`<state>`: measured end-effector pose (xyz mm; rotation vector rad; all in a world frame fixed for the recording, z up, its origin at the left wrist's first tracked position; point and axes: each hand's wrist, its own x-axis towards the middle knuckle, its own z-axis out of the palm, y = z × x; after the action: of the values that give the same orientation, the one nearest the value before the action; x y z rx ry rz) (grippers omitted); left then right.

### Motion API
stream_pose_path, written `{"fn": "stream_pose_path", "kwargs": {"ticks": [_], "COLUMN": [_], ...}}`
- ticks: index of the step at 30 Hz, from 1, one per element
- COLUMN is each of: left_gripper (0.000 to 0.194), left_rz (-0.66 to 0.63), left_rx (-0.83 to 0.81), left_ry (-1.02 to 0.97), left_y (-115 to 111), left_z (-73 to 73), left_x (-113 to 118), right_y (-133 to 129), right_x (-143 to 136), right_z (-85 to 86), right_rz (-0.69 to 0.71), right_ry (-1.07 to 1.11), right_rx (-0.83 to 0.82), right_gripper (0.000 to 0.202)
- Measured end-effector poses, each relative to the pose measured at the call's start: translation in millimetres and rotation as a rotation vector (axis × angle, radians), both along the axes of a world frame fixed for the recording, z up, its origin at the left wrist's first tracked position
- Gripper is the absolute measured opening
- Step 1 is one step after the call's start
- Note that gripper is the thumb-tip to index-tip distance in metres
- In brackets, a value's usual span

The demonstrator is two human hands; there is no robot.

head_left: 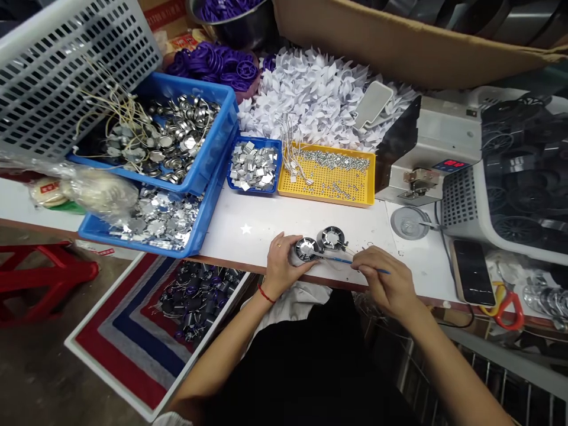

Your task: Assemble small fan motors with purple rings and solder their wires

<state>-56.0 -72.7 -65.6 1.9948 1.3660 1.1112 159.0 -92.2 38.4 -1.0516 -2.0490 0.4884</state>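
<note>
My left hand is wrapped around a small round black-and-silver part, with slots around its top, holding it at the table's front edge. In my right hand is a slim blue-handled brush, whose pale tip reaches the top of that part. A second round part of the same kind stands just behind and to the right, apart from both hands. Thin pale wires lie beside the parts, partly hidden by my right hand.
Behind lie a blue tray of metal squares, a yellow tray and a white pile. A machine with a red display, glass dish, phone and scissors stand right. Blue bins are left.
</note>
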Motion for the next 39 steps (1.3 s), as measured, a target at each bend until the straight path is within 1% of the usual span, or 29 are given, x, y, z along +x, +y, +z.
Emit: {"fn": "stream_pose_path", "kwargs": {"ticks": [3, 5, 7, 9, 10, 11, 12, 13, 14, 16, 18, 20, 22, 25, 27, 30, 34, 39], "left_gripper": [0.053, 0.053, 0.052, 0.052, 0.052, 0.052, 0.051, 0.051, 0.051, 0.051, 0.05, 0.05, 0.05, 0.049, 0.05, 0.05, 0.048, 0.049], "left_rz": [0.007, 0.009, 0.007, 0.017, 0.033, 0.054, 0.077, 0.1, 0.114, 0.118, 0.115, 0.118, 0.133, 0.139, 0.135, 0.132, 0.124, 0.109], "left_rx": [-0.007, -0.008, 0.006, 0.033, 0.044, 0.052, 0.054, 0.052, 0.048, 0.035, 0.033, 0.038, 0.045, 0.035, 0.02, 0.007, 0.017, 0.028], "left_ry": [0.014, 0.019, 0.022, 0.025, 0.027, 0.029, 0.029, 0.029, 0.031, 0.037, 0.043, 0.049, 0.053, 0.055, 0.051, 0.047, 0.052, 0.056], "left_y": [0.0, 0.1, 0.1, 0.1, 0.3, 0.8, 1.7, 3.0, 4.6, 7.9, 10.4, 11.7, 12.4, 13.4, 14.1, 14.7, 14.8, 15.3], "left_z": [0.2, 0.5, 0.8, 0.5, -0.1, -1.1, -2.3, -3.7, -5.0, -6.6, -6.4, -5.2, -4.3, -3.9, -3.8, -3.2, -2.3, -1.3], "left_x": [0.2, -0.5, -2.0, -4.1, -5.2, -6.3, -7.3, -8.0, -8.4, -8.6, -8.3, -7.9, -7.6, -7.0, -6.8, -6.9, -7.3, -6.7], "right_y": [-3.4, -6.2, -8.8, -11.4, -12.6, -13.6, -14.2, -14.0, -12.5, -4.6, 9.4, 26.1, 41.1, 53.8, 55.1, 50.4, 43.1, 41.2], "right_x": [-3.3, -3.2, 4.0, 20.8, 32.3, 45.0, 57.9, 70.2, 81.3, 98.8, 110.3, 117.8, 122.6, 125.5, 125.2, 123.8, 122.9, 117.8], "right_z": [-1.7, -2.5, -4.4, -8.4, -11.3, -14.6, -18.2, -22.1, -26.1, -34.0, -40.6, -45.1, -47.4, -47.7, -46.9, -45.5, -44.2, -39.9], "right_rz": [-0.06, -0.17, -0.363, -0.63, -0.78, -0.923, -1.039, -1.116, -1.151, -1.131, -1.085, -1.057, -1.032, -0.993, -0.95, -0.875, -0.803, -0.76], "right_ry": [0.112, 0.237, 0.401, 0.51, 0.5, 0.443, 0.348, 0.237, 0.128, -0.041, -0.14, -0.179, -0.182, -0.162, -0.143, -0.157, -0.188, -0.187], "right_rx": [-0.02, -0.034, 0.035, 0.201, 0.287, 0.346, 0.363, 0.35, 0.325, 0.292, 0.301, 0.287, 0.234, 0.156, 0.109, 0.074, 0.096, 0.103], "right_gripper": [0.019, 0.019, 0.022, 0.025, 0.026, 0.028, 0.03, 0.032, 0.033, 0.032, 0.031, 0.032, 0.033, 0.034, 0.034, 0.035, 0.032, 0.031]}}
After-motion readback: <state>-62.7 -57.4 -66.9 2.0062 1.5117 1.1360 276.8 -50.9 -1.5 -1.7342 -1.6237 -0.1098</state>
